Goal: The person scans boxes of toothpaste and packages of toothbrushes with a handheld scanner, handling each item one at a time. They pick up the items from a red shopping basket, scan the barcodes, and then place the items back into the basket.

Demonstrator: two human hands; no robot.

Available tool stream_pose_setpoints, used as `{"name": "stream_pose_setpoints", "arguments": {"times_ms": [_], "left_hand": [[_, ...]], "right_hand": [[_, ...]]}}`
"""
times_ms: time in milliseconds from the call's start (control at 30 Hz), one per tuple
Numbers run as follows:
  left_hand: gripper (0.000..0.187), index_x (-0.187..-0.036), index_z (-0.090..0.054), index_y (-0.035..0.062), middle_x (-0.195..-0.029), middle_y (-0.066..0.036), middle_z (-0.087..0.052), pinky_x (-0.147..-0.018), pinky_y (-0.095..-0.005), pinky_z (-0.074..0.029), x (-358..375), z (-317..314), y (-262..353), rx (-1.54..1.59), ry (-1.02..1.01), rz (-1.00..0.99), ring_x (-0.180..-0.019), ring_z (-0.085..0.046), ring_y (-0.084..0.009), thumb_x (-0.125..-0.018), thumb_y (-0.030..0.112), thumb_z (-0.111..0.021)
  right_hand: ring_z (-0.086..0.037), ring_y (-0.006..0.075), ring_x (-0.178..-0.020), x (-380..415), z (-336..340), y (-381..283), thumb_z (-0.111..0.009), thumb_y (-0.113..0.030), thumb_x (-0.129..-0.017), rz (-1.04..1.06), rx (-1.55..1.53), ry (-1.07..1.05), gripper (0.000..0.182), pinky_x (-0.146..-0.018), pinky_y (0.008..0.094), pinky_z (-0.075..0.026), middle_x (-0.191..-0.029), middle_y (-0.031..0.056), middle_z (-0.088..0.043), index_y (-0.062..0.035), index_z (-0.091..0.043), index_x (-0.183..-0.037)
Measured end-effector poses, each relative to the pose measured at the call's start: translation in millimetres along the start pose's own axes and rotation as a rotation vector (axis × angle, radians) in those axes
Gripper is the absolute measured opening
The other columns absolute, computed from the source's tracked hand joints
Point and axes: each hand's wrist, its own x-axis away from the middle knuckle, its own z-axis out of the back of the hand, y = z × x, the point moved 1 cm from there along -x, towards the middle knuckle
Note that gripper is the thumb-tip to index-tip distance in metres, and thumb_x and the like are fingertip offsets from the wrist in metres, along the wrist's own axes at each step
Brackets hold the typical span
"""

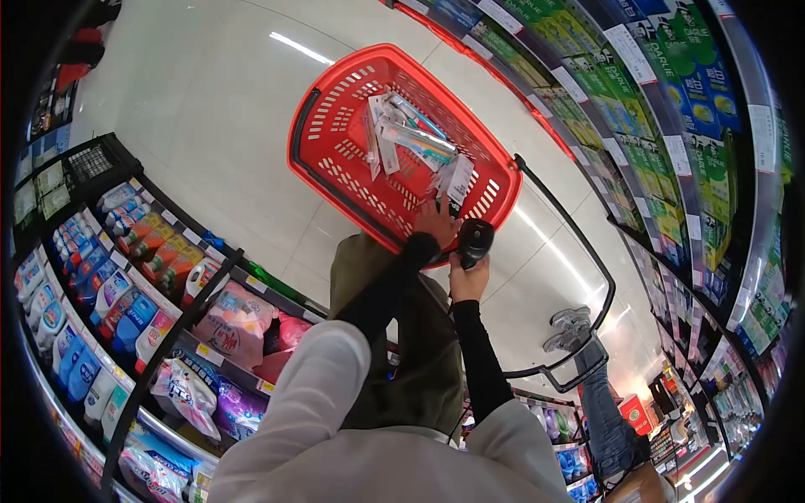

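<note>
Curled over the near rim of the red basket (335, 126), the left hand (436, 222) has its fingers closed on that edge, just beside a small carded packet (457, 178) inside. Left of the hands, a shelf rack (126, 277) of bottles and refill pouches (235, 323) runs along the aisle, its edge close to the person's left sleeve (310, 394). Pale open floor (210, 84) lies beyond the basket, between the two shelf runs. Toothbrush packs (411, 138) lie loose in the basket's bottom. Right of the left hand, the right hand (468, 281) is wrapped shut round the grip of a black handheld scanner (475, 241), whose head sits near the basket's rim. Farther right, the basket's black pull handle (587, 268) loops out towards another person's shoes (570, 329), and green-boxed shelves (671, 109) close that side.
</note>
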Motion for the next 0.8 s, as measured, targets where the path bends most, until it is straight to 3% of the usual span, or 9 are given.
{"name": "stream_pose_setpoints", "arguments": {"times_ms": [100, 133, 200, 267, 300, 567, 700, 733, 800], "left_hand": [[0.059, -0.128, -0.042, -0.0025, -0.109, -0.023, -0.057, -0.091, -0.048, -0.043, -35.3, 22.9, -15.0, -0.014, -0.169, -0.045, -0.104, -0.052, -0.0392, -0.086, 0.038, -0.054], [0.046, -0.121, -0.048, -0.0014, -0.112, -0.023, -0.057, -0.097, -0.0478, -0.039, -55.8, 18.8, -31.0, 0.159, -0.107, 0.096, -0.109, -0.051, -0.0383, -0.088, 0.029, -0.052], [0.029, -0.099, -0.058, -0.0005, -0.092, -0.018, -0.064, -0.077, -0.0478, -0.049, -101.0, -72.7, -119.3, 0.078, 0.118, -0.093, -0.083, -0.062, -0.0378, -0.084, 0.024, -0.054], [0.02, -0.093, -0.061, -0.0004, -0.089, -0.019, -0.065, -0.077, -0.0455, -0.051, -115.7, -91.7, -175.1, -0.165, 0.318, -0.687, -0.085, -0.063, -0.0356, -0.077, 0.011, -0.059], [0.02, -0.093, -0.061, -0.0004, -0.089, -0.019, -0.065, -0.077, -0.0455, -0.051, -117.8, -93.2, -179.3, -0.164, 0.318, -0.687, -0.085, -0.063, -0.0356, -0.077, 0.011, -0.059], [0.038, -0.108, -0.056, 0.0002, -0.102, -0.021, -0.063, -0.085, -0.0427, -0.049, -156.0, -85.3, -187.8, 0.795, 0.34, -0.023, -0.094, -0.062, -0.0334, -0.073, 0.01, -0.066], [0.049, -0.116, -0.054, 0.0005, -0.108, -0.021, -0.062, -0.089, -0.0413, -0.048, -172.8, -85.2, -186.1, 1.216, 0.327, 0.369, -0.098, -0.061, -0.0324, -0.07, 0.01, -0.069], [0.035, -0.093, -0.058, -0.0015, -0.088, -0.02, -0.063, -0.073, -0.0405, -0.053, -176.7, -100.8, -183.1, 1.141, 0.592, 0.276, -0.079, -0.063, -0.0303, -0.059, -0.001, -0.066], [0.035, -0.094, -0.057, -0.0014, -0.089, -0.019, -0.062, -0.073, -0.0415, -0.052, -169.0, -72.0, -145.2, 0.818, 0.536, 0.435, -0.079, -0.062, -0.0328, -0.061, 0.001, -0.066]], "right_hand": [[-0.057, 0.0394, -0.093, -4.8, -4.7, -17.1, -0.071, -0.011, -0.068, 0.162, 0.055, -0.009, 0.033, -0.082, 0.0434, -0.046, -0.098, 0.0186, -0.058, -0.0005, -0.06, -0.098], [-0.057, 0.0397, -0.094, -7.4, -8.8, -14.3, -0.071, -0.012, -0.068, -0.003, 0.035, -0.075, 0.034, -0.082, 0.0435, -0.046, -0.099, 0.0189, -0.059, -0.0002, -0.06, -0.098], [-0.058, 0.0397, -0.095, -11.0, -16.8, 2.9, -0.07, -0.012, -0.068, -0.026, 0.021, -0.12, 0.034, -0.083, 0.0435, -0.046, -0.099, 0.0195, -0.059, 0.0, -0.06, -0.099], [-0.058, 0.0397, -0.095, -16.2, -21.2, 9.1, -0.07, -0.011, -0.069, -0.038, 0.008, -0.158, 0.034, -0.083, 0.0435, -0.046, -0.099, 0.02, -0.059, 0.0002, -0.059, -0.099], [-0.059, 0.0395, -0.094, -15.6, -18.2, 0.1, -0.07, -0.012, -0.069, 0.043, 0.067, -0.131, 0.034, -0.082, 0.0428, -0.047, -0.098, 0.0202, -0.061, -0.0001, -0.06, -0.099], [-0.064, 0.0359, -0.085, -21.7, -7.2, 4.0, -0.072, -0.016, -0.073, -0.128, -0.011, -0.158, 0.029, -0.076, 0.0405, -0.048, -0.087, 0.0191, -0.066, -0.0001, -0.061, -0.095], [-0.065, 0.0234, -0.062, -18.4, -7.2, -4.8, -0.07, -0.013, -0.076, -0.162, -0.117, -0.192, 0.019, -0.06, 0.0349, -0.049, -0.069, 0.0123, -0.064, -0.0002, -0.06, -0.087], [-0.062, 0.0185, -0.053, -18.3, -11.6, 2.9, -0.069, -0.011, -0.077, -0.07, -0.153, -0.153, 0.016, -0.053, 0.0322, -0.047, -0.061, 0.0093, -0.062, -0.0009, -0.06, -0.084], [-0.062, 0.0188, -0.054, -18.8, -10.7, 1.1, -0.069, -0.011, -0.077, -0.102, -0.158, -0.174, 0.015, -0.053, 0.0323, -0.047, -0.061, 0.0092, -0.062, -0.0009, -0.06, -0.083]]}}
